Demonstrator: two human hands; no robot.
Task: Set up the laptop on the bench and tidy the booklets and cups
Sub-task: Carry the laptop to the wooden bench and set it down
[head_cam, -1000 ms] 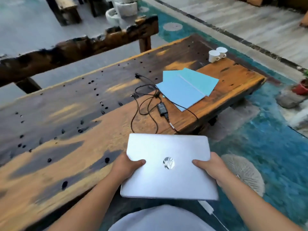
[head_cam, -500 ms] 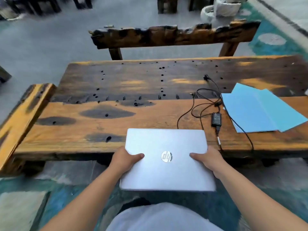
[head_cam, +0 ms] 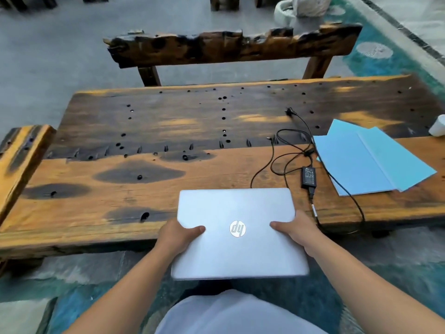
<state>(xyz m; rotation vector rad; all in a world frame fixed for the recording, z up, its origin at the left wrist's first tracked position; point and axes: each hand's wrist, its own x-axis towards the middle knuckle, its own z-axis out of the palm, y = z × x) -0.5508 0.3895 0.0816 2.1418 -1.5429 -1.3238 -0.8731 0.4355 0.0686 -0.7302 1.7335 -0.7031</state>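
Note:
A closed silver laptop (head_cam: 237,213) is held level over the front edge of the wooden bench (head_cam: 134,189), its far half above the wood. My left hand (head_cam: 177,236) grips its left side and my right hand (head_cam: 297,231) grips its right side, thumbs on the lid. To the right on the bench lie light blue booklets (head_cam: 368,162), fanned and overlapping. A white cup (head_cam: 438,126) shows only partly at the right frame edge.
A black charger brick (head_cam: 308,176) with a tangled cable (head_cam: 279,150) lies between the laptop and the booklets; the cable hangs over the front edge. A rough wooden backrest (head_cam: 228,45) stands behind. Another plank (head_cam: 16,162) juts in at left.
The view has swung left and squared up to the bench. The laptop, held in both hands, now reaches slightly farther over the bench's front edge. The cups have slid almost out of frame.

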